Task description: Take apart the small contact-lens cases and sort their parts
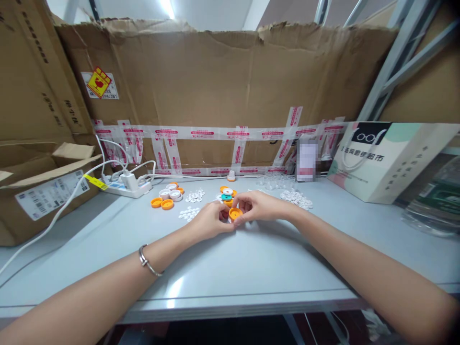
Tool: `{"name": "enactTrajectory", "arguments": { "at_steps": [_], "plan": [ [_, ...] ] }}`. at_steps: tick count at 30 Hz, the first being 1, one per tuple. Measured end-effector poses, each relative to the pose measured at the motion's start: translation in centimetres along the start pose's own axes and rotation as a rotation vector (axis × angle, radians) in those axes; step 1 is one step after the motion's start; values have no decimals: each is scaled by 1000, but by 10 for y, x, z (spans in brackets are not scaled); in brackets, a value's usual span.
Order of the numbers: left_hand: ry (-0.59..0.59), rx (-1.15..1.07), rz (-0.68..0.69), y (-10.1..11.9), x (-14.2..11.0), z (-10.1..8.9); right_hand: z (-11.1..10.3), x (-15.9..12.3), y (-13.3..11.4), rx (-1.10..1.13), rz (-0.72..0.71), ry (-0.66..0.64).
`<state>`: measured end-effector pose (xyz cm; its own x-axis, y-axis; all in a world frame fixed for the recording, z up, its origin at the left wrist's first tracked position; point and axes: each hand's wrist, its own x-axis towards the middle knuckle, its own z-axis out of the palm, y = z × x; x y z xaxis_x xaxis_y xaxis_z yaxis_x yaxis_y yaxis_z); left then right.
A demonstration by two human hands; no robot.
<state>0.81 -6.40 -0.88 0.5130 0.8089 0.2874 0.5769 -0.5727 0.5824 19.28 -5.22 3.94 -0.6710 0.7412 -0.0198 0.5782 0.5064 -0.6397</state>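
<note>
Between both hands is a small round orange cap [235, 214], its hollow side facing up, held just over the table. My left hand [212, 219] is closed on its left side. My right hand [253, 207] pinches it from the right with thumb and fingers. Right behind the hands sits a loose group of round parts, among them a teal disc [226, 197] and an orange cap [223, 188]. Left of them lie small white discs [189, 213], several in each of two clusters. Farther left, white caps [175, 194] and orange caps [167, 204] rest together.
Clear plastic pieces [273, 181] and white rings [296, 198] spread at the back right. A phone [306, 160] stands against the cardboard [223, 81]. A power strip [133, 188] with cables and an open box [46, 187] are left; a paper bag [381, 163] and bottle [436, 196] are right.
</note>
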Motion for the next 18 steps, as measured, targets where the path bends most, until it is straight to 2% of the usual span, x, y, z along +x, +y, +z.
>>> {"name": "enactTrajectory", "arguments": {
  "at_steps": [2,6,8,10,14,18],
  "plan": [
    [14,10,0,2,0,0,-6,-1,-1,58,-28,80],
    [20,56,20,6,-3,-4,-18,-3,1,112,12,397],
    [17,81,51,8,-4,-9,-19,-3,4,118,51,457],
    [73,75,82,10,-6,-15,-16,-1,4,147,52,443],
    [288,64,200,15,-6,-27,0,5,0,300,-51,337],
    [226,125,294,18,-3,-32,10,8,-6,432,-87,282]
  ]
}}
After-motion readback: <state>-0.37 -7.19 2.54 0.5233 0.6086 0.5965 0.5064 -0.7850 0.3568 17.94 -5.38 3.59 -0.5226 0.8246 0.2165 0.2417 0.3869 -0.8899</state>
